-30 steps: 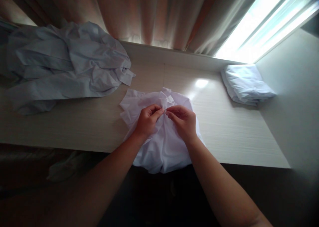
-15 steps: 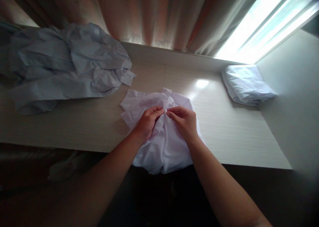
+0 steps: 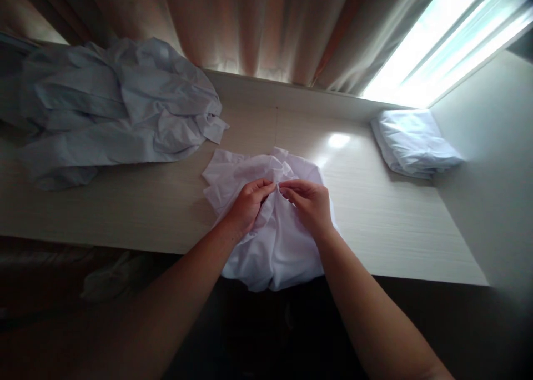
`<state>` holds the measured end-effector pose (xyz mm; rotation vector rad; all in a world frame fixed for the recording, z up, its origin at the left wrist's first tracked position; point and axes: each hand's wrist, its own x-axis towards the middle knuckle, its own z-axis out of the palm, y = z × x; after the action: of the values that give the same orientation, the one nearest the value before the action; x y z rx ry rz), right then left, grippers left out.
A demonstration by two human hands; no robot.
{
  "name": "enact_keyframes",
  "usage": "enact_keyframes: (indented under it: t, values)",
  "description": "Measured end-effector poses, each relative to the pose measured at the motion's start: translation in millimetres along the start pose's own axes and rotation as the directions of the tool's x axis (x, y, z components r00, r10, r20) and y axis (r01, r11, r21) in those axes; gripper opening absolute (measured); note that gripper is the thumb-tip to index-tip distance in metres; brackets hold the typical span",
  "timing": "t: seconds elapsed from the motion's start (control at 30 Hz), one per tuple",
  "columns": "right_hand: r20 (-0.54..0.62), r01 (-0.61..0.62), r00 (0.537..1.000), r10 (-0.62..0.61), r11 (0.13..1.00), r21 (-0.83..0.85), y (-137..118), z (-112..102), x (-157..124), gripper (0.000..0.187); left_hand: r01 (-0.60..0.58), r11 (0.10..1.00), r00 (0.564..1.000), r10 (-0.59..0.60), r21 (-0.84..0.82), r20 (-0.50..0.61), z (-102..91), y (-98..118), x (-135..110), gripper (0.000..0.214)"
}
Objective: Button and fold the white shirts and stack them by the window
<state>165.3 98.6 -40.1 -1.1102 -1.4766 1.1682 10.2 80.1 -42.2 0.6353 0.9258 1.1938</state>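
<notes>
A white shirt point(image 3: 270, 258) lies bunched on the pale wooden tabletop, its lower part hanging over the front edge. My left hand point(image 3: 252, 202) is closed on a fold of it near the middle, thumb and fingers pinching the cloth. Facing it, my right hand point(image 3: 308, 202) pinches the same spot, fingertips almost touching those of the left. Whether a button sits between the fingertips is too small to tell. Loose cloth, perhaps the collar, stands up just beyond both hands.
A large crumpled white garment point(image 3: 162, 108) spreads over the back left of the tabletop point(image 3: 400, 219). Folded white cloth point(image 3: 416, 141) is stacked at the back right, beside the wall point(image 3: 495, 174). Curtains point(image 3: 258, 30) hang behind, and a bright window point(image 3: 441, 41) is at the upper right.
Both hands stay at the same place on the shirt. The fingers of my right hand have shifted slightly at the pinched cloth, and the view has moved a little.
</notes>
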Motion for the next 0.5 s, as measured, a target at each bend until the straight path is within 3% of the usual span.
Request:
enact_keyframes:
  t: [0.23, 0.5]
  values:
    - [-0.009, -0.018, 1.0, 0.018, 1.0, -0.022, 0.2, 0.7, 1.7, 0.014, 0.019, 0.999, 0.999, -0.02, 0.045, 0.03, -1.4, 0.7, 0.5, 0.015]
    - [0.058, -0.004, 0.998, 0.007, 0.998, -0.055, 2.5, -3.1, 2.7, 0.018, 0.027, 0.998, 0.997, -0.031, 0.062, 0.065, -4.0, 1.7, 0.0, 0.016]
